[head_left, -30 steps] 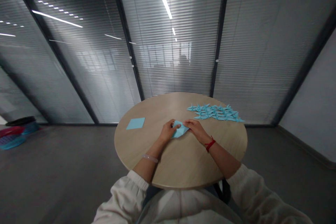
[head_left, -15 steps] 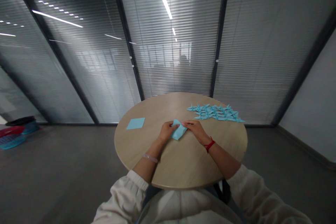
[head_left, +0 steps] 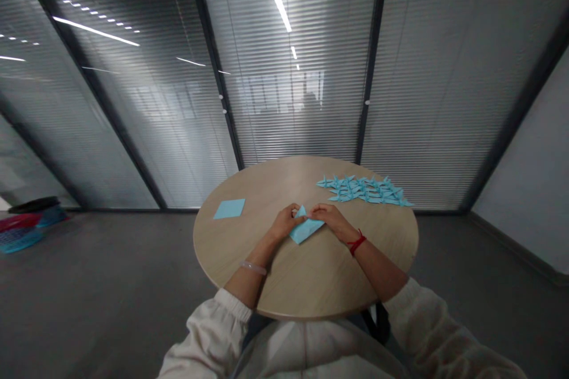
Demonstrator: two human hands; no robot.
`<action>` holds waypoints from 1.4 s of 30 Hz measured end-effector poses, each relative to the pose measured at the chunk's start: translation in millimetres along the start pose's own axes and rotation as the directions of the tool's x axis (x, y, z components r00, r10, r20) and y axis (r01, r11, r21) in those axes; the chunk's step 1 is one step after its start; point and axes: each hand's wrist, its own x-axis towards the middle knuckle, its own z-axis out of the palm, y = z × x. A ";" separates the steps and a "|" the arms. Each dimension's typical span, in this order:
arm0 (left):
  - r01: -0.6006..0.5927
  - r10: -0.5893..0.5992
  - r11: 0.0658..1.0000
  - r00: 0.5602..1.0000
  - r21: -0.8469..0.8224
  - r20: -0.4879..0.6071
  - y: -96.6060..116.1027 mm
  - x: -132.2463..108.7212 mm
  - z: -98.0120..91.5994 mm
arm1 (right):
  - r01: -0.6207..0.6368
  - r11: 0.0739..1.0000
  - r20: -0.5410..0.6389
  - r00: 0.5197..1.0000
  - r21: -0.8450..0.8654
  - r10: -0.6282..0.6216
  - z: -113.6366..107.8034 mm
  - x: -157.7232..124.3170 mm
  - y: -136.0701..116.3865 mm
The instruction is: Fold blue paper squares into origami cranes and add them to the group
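Observation:
A partly folded piece of light-blue origami paper [head_left: 304,231] is held between my two hands over the middle of the table. My left hand [head_left: 284,221] grips its left side, thumb lying across the front and fingers curled behind. On the upper right edge, my right hand [head_left: 329,217] pinches the paper, its fingertips close to my left thumb. One corner of the paper points up between the hands. The exact folds under the fingers are hidden.
The round wooden table [head_left: 338,284] carries a stack of flat blue paper squares or a single sheet [head_left: 229,208] at left. Several folded blue paper cranes [head_left: 362,189] lie in rows at the back right. Baskets [head_left: 22,231] stand on the floor far left, before a glass wall with blinds.
The paper has turned and its flap has opened up, with a corner now pointing upward. Both hands have shifted slightly, the left thumb sliding further right across it.

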 end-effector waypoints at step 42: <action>0.278 -0.146 0.862 0.937 -0.424 0.318 17.1 -11.0 -12.9 | -0.036 0.998 -0.028 0.999 -0.047 0.034 -2.5 -2.4 -6.5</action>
